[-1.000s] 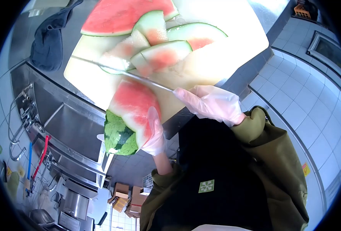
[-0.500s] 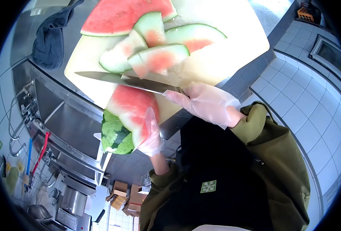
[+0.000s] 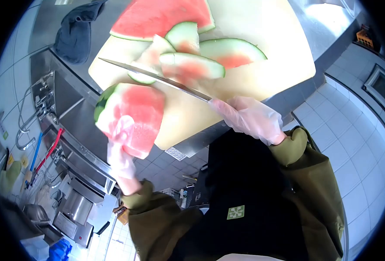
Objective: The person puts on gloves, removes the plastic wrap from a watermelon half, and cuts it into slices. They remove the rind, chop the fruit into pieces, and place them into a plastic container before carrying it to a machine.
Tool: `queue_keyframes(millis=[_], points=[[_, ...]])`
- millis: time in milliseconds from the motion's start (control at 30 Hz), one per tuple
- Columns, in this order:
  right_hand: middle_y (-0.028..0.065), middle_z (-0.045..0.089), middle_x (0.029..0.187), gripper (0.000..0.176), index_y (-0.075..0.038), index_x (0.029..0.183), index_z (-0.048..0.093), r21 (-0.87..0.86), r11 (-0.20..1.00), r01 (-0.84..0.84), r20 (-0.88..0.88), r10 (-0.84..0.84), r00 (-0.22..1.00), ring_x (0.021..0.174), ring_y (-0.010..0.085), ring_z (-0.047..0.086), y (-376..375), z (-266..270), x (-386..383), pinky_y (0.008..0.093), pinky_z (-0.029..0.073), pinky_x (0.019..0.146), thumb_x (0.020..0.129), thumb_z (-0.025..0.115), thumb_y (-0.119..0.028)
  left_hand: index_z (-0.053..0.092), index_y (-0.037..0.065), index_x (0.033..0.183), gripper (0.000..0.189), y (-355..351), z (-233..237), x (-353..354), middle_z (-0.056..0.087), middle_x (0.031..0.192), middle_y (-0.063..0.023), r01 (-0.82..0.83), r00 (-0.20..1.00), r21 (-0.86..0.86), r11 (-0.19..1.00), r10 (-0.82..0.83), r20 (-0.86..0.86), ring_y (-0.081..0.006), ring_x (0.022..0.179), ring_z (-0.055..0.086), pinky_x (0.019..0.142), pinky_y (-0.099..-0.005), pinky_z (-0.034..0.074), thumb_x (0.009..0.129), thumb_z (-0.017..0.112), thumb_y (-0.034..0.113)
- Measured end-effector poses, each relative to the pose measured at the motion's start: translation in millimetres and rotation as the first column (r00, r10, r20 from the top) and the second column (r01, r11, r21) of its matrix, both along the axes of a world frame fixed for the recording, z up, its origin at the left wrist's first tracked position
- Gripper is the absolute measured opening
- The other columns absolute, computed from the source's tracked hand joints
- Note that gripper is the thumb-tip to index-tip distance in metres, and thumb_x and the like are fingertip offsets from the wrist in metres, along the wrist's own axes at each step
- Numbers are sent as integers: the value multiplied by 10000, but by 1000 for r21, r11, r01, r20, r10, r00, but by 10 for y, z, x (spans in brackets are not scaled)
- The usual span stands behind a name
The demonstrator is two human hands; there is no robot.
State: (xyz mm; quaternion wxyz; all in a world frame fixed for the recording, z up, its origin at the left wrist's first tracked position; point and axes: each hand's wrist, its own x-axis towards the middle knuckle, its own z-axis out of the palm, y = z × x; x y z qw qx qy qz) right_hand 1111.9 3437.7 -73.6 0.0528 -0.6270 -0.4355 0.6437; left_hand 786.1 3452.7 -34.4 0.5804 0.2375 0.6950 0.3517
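My right hand, in a clear plastic glove, is closed round the handle of a long knife. The blade points to the upper left, above the cutting board and close over the cut rinds. My left hand, gloved too, grips a partly peeled watermelon chunk at the board's left front edge. Green rind remains on its far left side; red flesh faces me. Cut-off watermelon rinds, several of them, lie in a loose pile beyond the blade. Behind them rests a large watermelon slice.
A dark cloth lies on the metal counter, left of the board. Metal sinks with taps and a red hose run along the left. White tiled floor is to the right, with an orange crate beyond.
My left hand has moved left and turned the watermelon chunk, so its green rind now faces the far left. The knife has shifted slightly, its tip rising clear of the chunk.
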Motion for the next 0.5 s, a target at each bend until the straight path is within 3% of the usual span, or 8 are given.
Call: queue_keyframes(millis=[100,167,200,233,300,400,433,500], points=[[72,473,540,645,-1,646,559,151,989,-5,-67,15,998,517,170,444,10,-30,20,361,382,541,986,480,-543,567,-22,1257,421,115,237,92,642,1169,-93,40,999,-215,976,-40,2,-207,1065,612,959,-336,465,876,617,151],[70,467,554,648,12,687,580,37,999,-38,-117,42,992,539,181,456,66,-24,44,366,385,554,994,456,-545,601,-18,1208,362,-46,368,247,645,1170,-98,92,996,-170,981,-93,6,-210,1069,612,963,-340,463,881,612,138],[66,477,569,638,17,719,593,-25,999,-44,-153,40,987,555,174,463,126,33,75,361,390,563,998,453,-539,596,-20,1200,350,-240,233,14,648,1166,-111,79,993,-243,967,-98,-64,-221,1081,611,978,-360,459,874,607,106],[62,487,583,630,22,750,606,-88,995,-51,-185,33,982,571,167,471,157,66,95,356,395,572,1001,449,-533,576,-21,1217,369,-242,177,16,649,1157,-127,269,963,-138,953,-266,37,-234,1108,601,999,-380,447,874,613,110],[51,507,625,603,38,836,617,47,999,20,-257,-7,966,617,150,482,-179,-319,64,343,405,597,1006,453,-517,525,-25,1277,450,-89,183,224,639,1178,-154,251,960,-244,937,-208,188,-253,1133,590,1011,-390,440,892,637,181],[34,530,681,574,59,937,618,-5,999,54,-349,-52,936,682,121,493,-61,-182,68,327,416,629,1014,459,-487,504,-4,1313,513,73,172,327,628,1200,-123,170,974,-234,957,-126,190,-236,1137,591,1001,-345,458,838,655,117],[28,536,699,566,67,966,616,-62,997,49,-372,-68,926,704,111,495,50,-49,82,322,420,638,1017,461,-476,506,-4,1310,505,162,183,366,623,1214,-125,227,970,-227,947,-200,136,-231,1143,588,1006,-344,453,845,655,126],[61,548,695,520,54,968,621,-12,1000,5,-340,-9,940,689,159,515,130,56,102,342,421,640,1012,482,-446,509,-4,1306,491,305,224,415,613,1242,-128,332,942,-221,917,-334,30,-221,1154,584,1015,-343,445,861,657,145]])
